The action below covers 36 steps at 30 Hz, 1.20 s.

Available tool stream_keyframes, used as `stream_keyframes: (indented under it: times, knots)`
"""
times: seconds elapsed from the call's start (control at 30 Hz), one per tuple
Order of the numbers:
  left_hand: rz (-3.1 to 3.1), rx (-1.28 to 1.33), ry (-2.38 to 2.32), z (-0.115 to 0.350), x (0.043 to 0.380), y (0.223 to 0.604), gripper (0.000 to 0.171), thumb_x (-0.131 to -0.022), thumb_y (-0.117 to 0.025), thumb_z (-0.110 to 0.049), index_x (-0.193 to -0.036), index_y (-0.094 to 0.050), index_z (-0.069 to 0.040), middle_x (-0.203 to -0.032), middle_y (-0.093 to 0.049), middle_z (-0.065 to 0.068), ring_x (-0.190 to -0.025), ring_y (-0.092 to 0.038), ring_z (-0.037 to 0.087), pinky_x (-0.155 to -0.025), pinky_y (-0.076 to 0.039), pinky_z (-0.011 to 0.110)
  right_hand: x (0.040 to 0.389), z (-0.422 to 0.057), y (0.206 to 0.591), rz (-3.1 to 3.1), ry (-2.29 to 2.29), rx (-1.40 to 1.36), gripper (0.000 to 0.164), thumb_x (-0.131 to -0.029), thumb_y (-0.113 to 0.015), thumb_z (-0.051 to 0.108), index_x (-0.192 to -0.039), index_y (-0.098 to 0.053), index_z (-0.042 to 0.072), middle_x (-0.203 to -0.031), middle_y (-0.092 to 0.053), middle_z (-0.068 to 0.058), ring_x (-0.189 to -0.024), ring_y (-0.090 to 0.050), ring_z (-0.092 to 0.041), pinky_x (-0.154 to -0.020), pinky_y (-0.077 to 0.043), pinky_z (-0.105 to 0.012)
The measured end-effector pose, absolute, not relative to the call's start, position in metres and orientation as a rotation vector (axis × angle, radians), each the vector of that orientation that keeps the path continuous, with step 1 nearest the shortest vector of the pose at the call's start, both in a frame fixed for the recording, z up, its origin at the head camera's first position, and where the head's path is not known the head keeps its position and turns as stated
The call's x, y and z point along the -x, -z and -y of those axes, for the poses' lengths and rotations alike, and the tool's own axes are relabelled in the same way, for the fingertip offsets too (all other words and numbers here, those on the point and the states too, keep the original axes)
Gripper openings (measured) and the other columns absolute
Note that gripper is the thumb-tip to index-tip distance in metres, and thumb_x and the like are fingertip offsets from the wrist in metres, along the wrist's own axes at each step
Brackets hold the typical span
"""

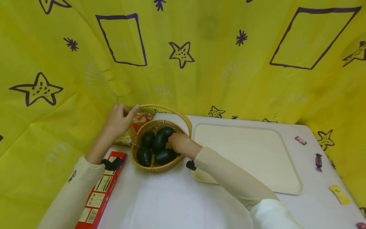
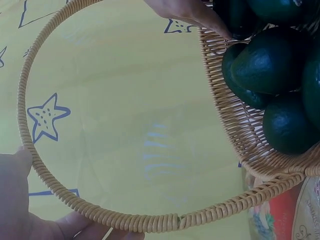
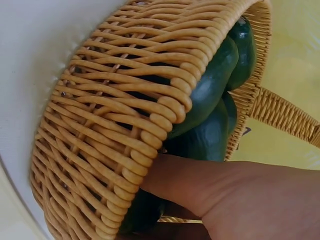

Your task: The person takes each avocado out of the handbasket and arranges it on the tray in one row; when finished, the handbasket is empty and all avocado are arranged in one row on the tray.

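A round wicker basket (image 1: 160, 169) with a tall hooped handle (image 1: 168, 108) stands on the white table, with several dark green avocados (image 1: 159, 143) inside it. My left hand (image 1: 118, 119) holds the handle on its left side, thumb and fingers about the woven hoop. Over the basket's right rim reaches my right hand (image 1: 185, 144), its fingers down among the fruit. In the right wrist view a dark avocado (image 3: 142, 215) lies between the thumb and the fingers, which grip it; the fingertips are hidden.
Right of the basket lies a cream tray (image 1: 243, 152). A red box (image 1: 100, 190) is beside the left forearm, and shiny packets (image 1: 141, 118) sit behind the basket. Small wrapped sweets (image 1: 318, 162) dot the table's right side. A yellow patterned curtain (image 1: 206, 79) hangs behind.
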<state>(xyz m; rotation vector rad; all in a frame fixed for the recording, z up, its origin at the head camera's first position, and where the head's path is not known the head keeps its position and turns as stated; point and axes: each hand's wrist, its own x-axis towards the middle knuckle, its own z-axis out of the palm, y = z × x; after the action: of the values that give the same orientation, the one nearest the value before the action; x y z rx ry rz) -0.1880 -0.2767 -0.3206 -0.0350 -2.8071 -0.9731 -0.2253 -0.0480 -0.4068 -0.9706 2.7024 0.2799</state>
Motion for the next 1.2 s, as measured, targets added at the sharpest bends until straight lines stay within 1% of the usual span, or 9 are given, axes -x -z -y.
stream_keyframes:
  times: [0.2,0.37,0.43,0.57,0.67,0.8,0.97,1.1,1.2]
  knots:
    - [2.826,0.036,0.976,0.276,0.188,0.320,0.068,-0.107,-0.041,-0.066,-0.103,-0.046,0.001,-0.105,-0.043,0.019,-0.089,-0.040,0.032,-0.075,-0.034,0.043,0.226,0.045,0.398,-2.692,-0.211,0.985,0.016,-0.106,-0.061,0.008,-0.109,-0.077,0.009,-0.118,-0.075,-0.008,-0.098,-0.069,-0.017,-0.082,-0.060,-0.033]
    - [2.822,0.046,0.984,0.276,0.189,0.319,0.066,-0.108,-0.041,-0.064,-0.103,-0.047,0.001,-0.104,-0.043,0.019,-0.088,-0.040,0.032,-0.075,-0.034,0.043,0.221,0.044,0.384,-2.704,-0.216,1.071,0.015,-0.103,-0.071,0.014,-0.114,-0.076,0.007,-0.124,-0.074,-0.009,-0.111,-0.070,-0.020,-0.092,-0.059,-0.033]
    - [2.823,0.049,0.979,0.276,0.189,0.319,0.066,-0.108,-0.041,-0.064,-0.103,-0.047,0.001,-0.104,-0.043,0.019,-0.088,-0.040,0.032,-0.075,-0.034,0.043,0.214,0.043,0.378,-2.719,-0.268,1.135,0.028,-0.101,-0.075,0.021,-0.123,-0.073,0.005,-0.129,-0.072,-0.010,-0.117,-0.069,-0.022,-0.095,-0.058,-0.031]
    - [2.826,0.053,0.977,0.275,0.188,0.320,0.066,-0.108,-0.041,-0.064,-0.103,-0.047,0.001,-0.103,-0.043,0.019,-0.086,-0.041,0.032,-0.074,-0.035,0.043,0.193,0.034,0.370,-2.811,-0.231,1.218,0.061,-0.099,-0.077,0.032,-0.145,-0.057,-0.004,-0.142,-0.064,-0.020,-0.121,-0.070,-0.026,-0.091,-0.060,-0.029]
    - [2.834,0.042,0.979,0.274,0.188,0.321,0.068,-0.107,-0.040,-0.067,-0.102,-0.046,0.001,-0.104,-0.043,0.019,-0.087,-0.041,0.032,-0.074,-0.035,0.043,0.174,0.020,0.364,-2.853,-0.083,1.232,0.075,-0.099,-0.076,0.034,-0.153,-0.046,-0.006,-0.150,-0.055,-0.026,-0.126,-0.068,-0.029,-0.089,-0.061,-0.029]
    - [2.834,0.032,0.986,0.275,0.187,0.322,0.068,-0.106,-0.039,-0.068,-0.101,-0.044,0.000,-0.105,-0.042,0.019,-0.089,-0.039,0.033,-0.075,-0.034,0.044,0.151,-0.006,0.355,-2.819,0.110,1.244,0.076,-0.100,-0.075,0.035,-0.157,-0.042,-0.004,-0.157,-0.049,-0.026,-0.134,-0.062,-0.033,-0.096,-0.059,-0.035]
    - [2.816,0.047,0.978,0.276,0.187,0.323,0.068,-0.107,-0.041,-0.066,-0.102,-0.047,0.002,-0.105,-0.043,0.020,-0.089,-0.041,0.033,-0.075,-0.034,0.043,0.134,-0.055,0.347,-2.713,0.403,1.241,0.077,-0.098,-0.079,0.028,-0.156,-0.043,-0.005,-0.157,-0.049,-0.025,-0.132,-0.063,-0.038,-0.101,-0.057,-0.045]
    - [2.810,0.052,0.976,0.277,0.188,0.322,0.068,-0.108,-0.041,-0.065,-0.102,-0.047,0.002,-0.104,-0.043,0.020,-0.088,-0.041,0.033,-0.074,-0.035,0.043,0.139,-0.095,0.349,-2.680,0.597,1.231,0.061,-0.096,-0.081,0.020,-0.145,-0.052,-0.003,-0.144,-0.062,-0.017,-0.122,-0.069,-0.030,-0.100,-0.057,-0.043]
    - [2.813,0.059,0.973,0.277,0.188,0.321,0.067,-0.108,-0.041,-0.065,-0.101,-0.046,0.002,-0.104,-0.042,0.020,-0.088,-0.040,0.033,-0.074,-0.034,0.043,0.149,-0.121,0.356,-2.713,0.692,1.184,0.055,-0.096,-0.081,0.017,-0.142,-0.055,0.001,-0.139,-0.065,-0.014,-0.121,-0.068,-0.028,-0.101,-0.056,-0.044]
